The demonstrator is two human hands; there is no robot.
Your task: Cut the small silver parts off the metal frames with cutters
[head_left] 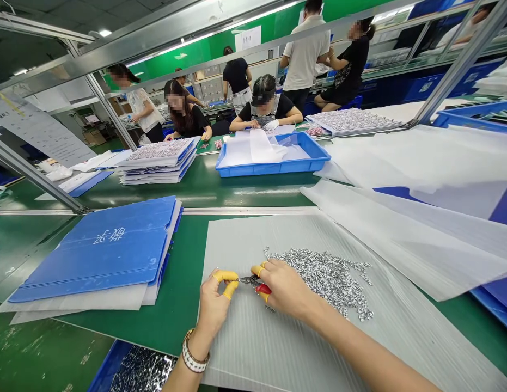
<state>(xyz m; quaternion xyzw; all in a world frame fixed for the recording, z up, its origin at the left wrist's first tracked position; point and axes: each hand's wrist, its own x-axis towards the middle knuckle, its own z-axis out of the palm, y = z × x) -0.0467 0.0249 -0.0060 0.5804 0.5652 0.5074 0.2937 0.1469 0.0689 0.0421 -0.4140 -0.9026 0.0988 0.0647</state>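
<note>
In the head view, the right hand (283, 286) grasps a pair of red-handled pliers (263, 289), its nose pointing left, above a pale sheet (240, 343) spread on the green bench (188, 272). The left hand (214, 305) meets the pliers' tip, its thumb and fingers pinched on a tiny piece (238, 280) (too small to make out properly). Yellow finger covers (227, 276) sit on both hands, and a white-and-gold band (195, 359) circles the left wrist. Just to the right and farther off, a loose heap of small silvery links (327, 272) lies on the sheet. On the left rests a blue board (98, 250) over white sheets; at the near left, a blue bin (101, 370) holds shiny metal parts (142, 370). On the far side stands a blue tray (273, 167) with white sheets inside, and beyond it a capped person (264, 103) leans over the work surface.
</note>
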